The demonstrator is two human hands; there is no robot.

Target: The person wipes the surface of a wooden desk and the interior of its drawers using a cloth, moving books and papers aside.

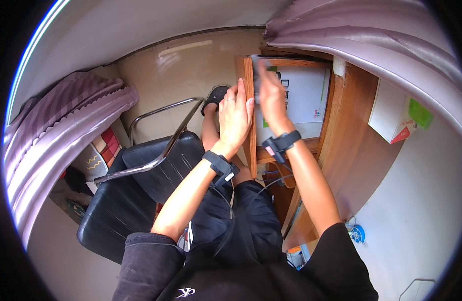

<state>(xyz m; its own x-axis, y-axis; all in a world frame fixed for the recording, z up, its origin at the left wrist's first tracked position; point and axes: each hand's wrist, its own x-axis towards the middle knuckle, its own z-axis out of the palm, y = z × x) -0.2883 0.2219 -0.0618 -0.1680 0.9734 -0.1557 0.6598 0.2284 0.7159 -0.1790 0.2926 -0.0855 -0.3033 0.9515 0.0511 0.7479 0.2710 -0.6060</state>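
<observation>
A wooden drawer [252,140] is pulled out, with a flat white box or sheet [304,95] with green and dark print inside. My left hand [234,118] lies against the outer face of the drawer front, fingers stretched out and thumb at its top edge. On the inner side of that front, my right hand [272,100] presses a grey cloth [256,62] along the panel. Motion blurs the right fingers and the cloth, and part of the cloth is hidden behind the hand. Each wrist wears a black band with a small module and cable.
A black chair [123,200] with a metal armrest [163,108] stands at my left. Purple curtains [75,125] hang at left and far right. The wooden desk [356,135] extends right, with a white box [389,118] by it. A small blue fan-like object [358,233] lies lower right.
</observation>
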